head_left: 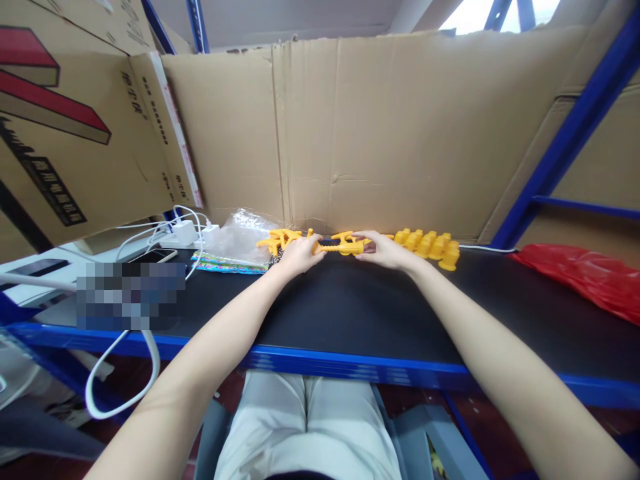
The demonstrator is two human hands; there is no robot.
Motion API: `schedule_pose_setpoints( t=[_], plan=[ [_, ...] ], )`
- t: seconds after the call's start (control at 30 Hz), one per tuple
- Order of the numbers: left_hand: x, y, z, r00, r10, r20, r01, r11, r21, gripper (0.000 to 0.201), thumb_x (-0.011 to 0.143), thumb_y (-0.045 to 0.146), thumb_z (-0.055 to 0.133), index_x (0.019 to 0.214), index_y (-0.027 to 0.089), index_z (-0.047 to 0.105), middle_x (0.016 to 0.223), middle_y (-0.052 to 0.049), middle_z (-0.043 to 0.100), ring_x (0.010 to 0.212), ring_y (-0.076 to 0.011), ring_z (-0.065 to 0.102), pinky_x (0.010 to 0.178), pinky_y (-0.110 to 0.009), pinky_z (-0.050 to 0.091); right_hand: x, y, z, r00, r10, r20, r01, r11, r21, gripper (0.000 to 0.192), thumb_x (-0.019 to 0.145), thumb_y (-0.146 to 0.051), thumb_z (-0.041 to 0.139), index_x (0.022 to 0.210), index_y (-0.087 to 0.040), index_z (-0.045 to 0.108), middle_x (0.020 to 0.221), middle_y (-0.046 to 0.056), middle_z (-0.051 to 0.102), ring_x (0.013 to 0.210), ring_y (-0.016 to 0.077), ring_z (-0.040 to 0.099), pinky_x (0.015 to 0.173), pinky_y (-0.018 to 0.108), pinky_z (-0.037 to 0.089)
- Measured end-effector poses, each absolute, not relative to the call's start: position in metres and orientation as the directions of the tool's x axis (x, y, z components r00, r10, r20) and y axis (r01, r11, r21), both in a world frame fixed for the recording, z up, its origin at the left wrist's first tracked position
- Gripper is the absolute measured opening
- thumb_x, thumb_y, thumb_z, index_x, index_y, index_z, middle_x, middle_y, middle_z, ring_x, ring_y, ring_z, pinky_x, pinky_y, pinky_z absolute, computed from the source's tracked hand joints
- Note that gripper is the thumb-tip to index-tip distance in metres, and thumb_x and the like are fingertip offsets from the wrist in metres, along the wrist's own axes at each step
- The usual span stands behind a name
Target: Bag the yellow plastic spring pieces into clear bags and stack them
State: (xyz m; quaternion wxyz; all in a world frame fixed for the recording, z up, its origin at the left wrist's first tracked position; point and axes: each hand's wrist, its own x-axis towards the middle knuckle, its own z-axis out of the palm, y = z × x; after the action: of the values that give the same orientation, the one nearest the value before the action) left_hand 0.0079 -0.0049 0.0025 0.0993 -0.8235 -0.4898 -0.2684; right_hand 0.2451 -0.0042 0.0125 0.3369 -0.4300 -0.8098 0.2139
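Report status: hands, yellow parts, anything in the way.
Left hand on yellow rod. Right hand on yellow cylinder. Rod meets cylinder; joined or not, unclear. Close by: yellow pile left, yellow row right.

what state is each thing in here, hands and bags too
Left hand: closed on the yellow piece
Right hand: closed on it too
Yellow piece: held between both hands
Loose yellow parts: heaped
Row of yellow parts: standing
Clear bag: crumpled
Red bag: crumpled, sealed or not unclear
Cardboard: upright
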Motion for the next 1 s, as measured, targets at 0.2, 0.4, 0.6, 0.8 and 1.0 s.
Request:
schedule_pose_setpoints(
  t=[0.2, 0.4, 0.6, 0.8, 1.0],
  plan=[
    [0.007, -0.007, 0.003, 0.387, 0.728, 0.566, 0.842, -0.529, 0.105, 0.036, 0.078, 0.038, 0.05, 0.109, 0.02, 0.054, 0.08, -0.005, 0.066, 0.077, -0.0216, 0.062, 0.067, -0.028, 0.042, 0.244, -0.008, 0.015, -0.352, 0.911, 0.212, 0.365, 0.343, -0.865, 0.036, 0.078, -0.029, 0.058, 0.11, -0.015, 0.05, 0.086, 0.007, 0.063, 0.068, 0.0133, 0.063, 0.075, 0.031, 0.05],
    [0.006, -0.005, 0.005, 0.374, 0.727, 0.576, 0.834, -0.535, 0.134, 0.034, 0.078, 0.038, 0.05, 0.107, 0.021, 0.054, 0.076, -0.004, 0.064, 0.074, -0.0206, 0.061, 0.065, -0.027, 0.042, 0.238, -0.007, 0.014, -0.293, 0.943, 0.16, 0.304, 0.25, -0.919, 0.032, 0.085, -0.043, 0.045, 0.097, -0.014, 0.053, 0.059, 0.003, 0.062, 0.046, 0.0124, 0.058, 0.054, 0.027, 0.05],
    [0.003, 0.0, 0.004, 0.347, 0.739, 0.578, 0.846, -0.512, 0.147, 0.033, 0.078, 0.038, 0.05, 0.107, 0.021, 0.054, 0.073, -0.002, 0.063, 0.072, -0.0192, 0.06, 0.065, -0.026, 0.041, 0.246, -0.008, 0.015, -0.409, 0.893, 0.188, 0.212, 0.294, -0.932, 0.044, 0.071, -0.031, 0.067, 0.106, -0.018, 0.044, 0.069, 0.001, 0.065, 0.057, 0.0109, 0.061, 0.063, 0.027, 0.051],
    [0.003, 0.0, 0.003, 0.376, 0.709, 0.597, 0.814, -0.561, 0.154, 0.032, 0.077, 0.038, 0.05, 0.105, 0.021, 0.055, 0.073, -0.002, 0.063, 0.069, -0.018, 0.06, 0.064, -0.026, 0.04, 0.241, -0.009, 0.014, -0.402, 0.905, 0.142, 0.271, 0.266, -0.925, 0.038, 0.078, -0.051, 0.051, 0.08, -0.014, 0.052, 0.053, 0.002, 0.06, 0.04, 0.0093, 0.053, 0.043, 0.021, 0.044],
    [0.004, -0.003, 0.003, 0.386, 0.7, 0.601, 0.806, -0.572, 0.149, 0.031, 0.078, 0.038, 0.049, 0.104, 0.021, 0.055, 0.069, -0.001, 0.061, 0.065, -0.0164, 0.059, 0.063, -0.025, 0.04, 0.229, -0.014, 0.018, -0.199, 0.977, 0.08, 0.37, 0.151, -0.917, 0.052, 0.079, -0.063, 0.038, 0.069, -0.014, 0.052, 0.038, 0.0, 0.05, 0.029, 0.0085, 0.044, 0.032, 0.02, 0.035]
  ],
)
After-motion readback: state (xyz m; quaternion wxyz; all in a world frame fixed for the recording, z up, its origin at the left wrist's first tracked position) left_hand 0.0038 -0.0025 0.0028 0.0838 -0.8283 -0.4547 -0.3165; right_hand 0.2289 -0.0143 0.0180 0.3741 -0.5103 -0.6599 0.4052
